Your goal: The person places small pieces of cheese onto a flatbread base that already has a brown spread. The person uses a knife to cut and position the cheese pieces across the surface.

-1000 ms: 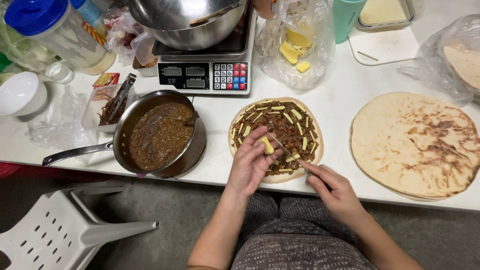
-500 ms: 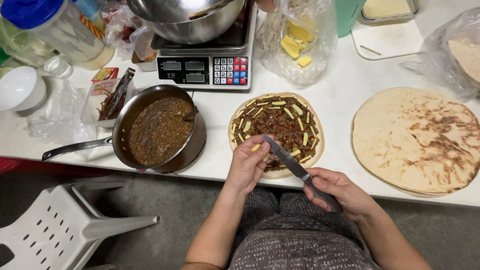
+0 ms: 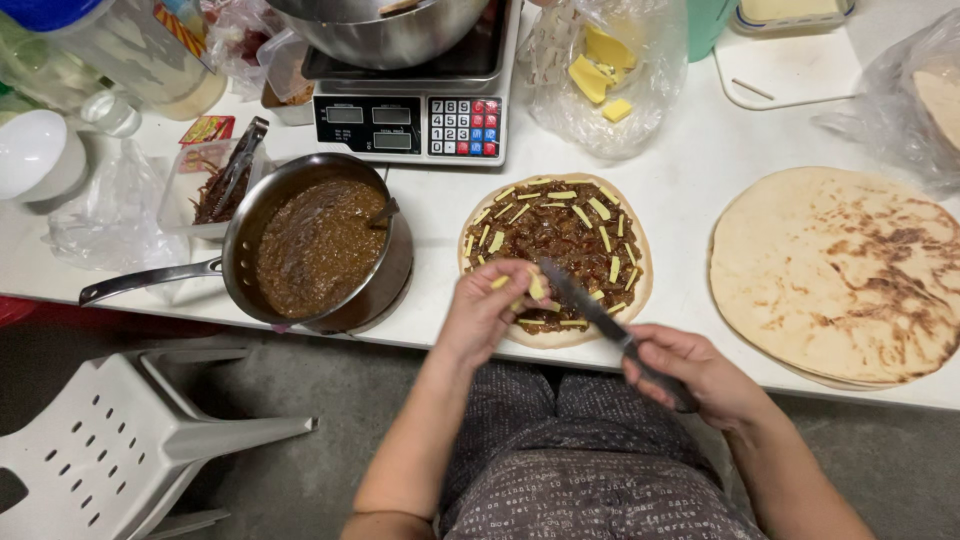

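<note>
A round flatbread (image 3: pixel 556 255) lies on the white table, spread with dark brown filling and strewn with yellow cheese strips. Over its near edge my left hand (image 3: pixel 487 310) pinches a small piece of yellow cheese (image 3: pixel 536 286). My right hand (image 3: pixel 700 372) grips the handle of a knife (image 3: pixel 590 308), whose blade points up-left toward the cheese piece in my left fingers.
A pan of brown sauce (image 3: pixel 316 243) with a long handle sits left of the flatbread. A digital scale (image 3: pixel 415 110) bearing a steel bowl stands behind. A bag of cheese chunks (image 3: pixel 600 70) is at the back, plain flatbreads (image 3: pixel 840 270) at right, a white plastic chair (image 3: pixel 120 440) lower left.
My left hand has drawn back from the middle of the flatbread to its near edge. The knife has risen off the topping and now meets the cheese piece in my left fingers.
</note>
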`<state>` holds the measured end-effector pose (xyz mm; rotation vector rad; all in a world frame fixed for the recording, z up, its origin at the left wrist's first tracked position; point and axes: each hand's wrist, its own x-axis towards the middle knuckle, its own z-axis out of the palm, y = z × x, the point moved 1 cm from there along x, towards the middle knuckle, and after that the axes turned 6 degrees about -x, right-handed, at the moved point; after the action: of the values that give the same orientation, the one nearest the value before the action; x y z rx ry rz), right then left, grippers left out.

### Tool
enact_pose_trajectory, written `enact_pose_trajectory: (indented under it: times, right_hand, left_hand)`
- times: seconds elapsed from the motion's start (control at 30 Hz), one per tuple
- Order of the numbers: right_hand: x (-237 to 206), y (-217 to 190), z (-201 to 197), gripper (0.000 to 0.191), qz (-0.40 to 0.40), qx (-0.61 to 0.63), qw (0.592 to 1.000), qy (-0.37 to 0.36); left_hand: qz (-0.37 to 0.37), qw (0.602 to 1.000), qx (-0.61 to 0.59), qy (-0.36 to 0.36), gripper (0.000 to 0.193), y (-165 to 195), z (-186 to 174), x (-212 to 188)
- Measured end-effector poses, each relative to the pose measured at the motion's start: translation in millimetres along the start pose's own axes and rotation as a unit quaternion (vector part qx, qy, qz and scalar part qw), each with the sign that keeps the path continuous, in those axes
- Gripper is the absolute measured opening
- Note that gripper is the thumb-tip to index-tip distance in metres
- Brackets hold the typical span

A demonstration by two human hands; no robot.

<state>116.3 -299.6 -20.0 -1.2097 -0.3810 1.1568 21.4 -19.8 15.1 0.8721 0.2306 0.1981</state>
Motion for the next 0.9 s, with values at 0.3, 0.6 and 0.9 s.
enact_pose_trajectory:
  times: [0.3, 0.6, 0.9]
  right_hand:
    - [-6, -15, -18, 0.043, -0.035, -0.026, 0.99, 0.131]
    - [-4, -13, -19, 0.041, -0.045, -0.022, 0.989, 0.136]
    - [-5, -12, -16, 0.039, -0.054, -0.028, 0.988, 0.144]
  left_hand:
    - [0.09, 0.784, 0.613, -0.038, 0.027, 52, 8, 3]
    - [0.267, 0.588, 0.755, -0.114, 0.035, 28, 20, 0]
    - [0.225, 0.568, 0.783, -0.114, 0.023, 20, 25, 3]
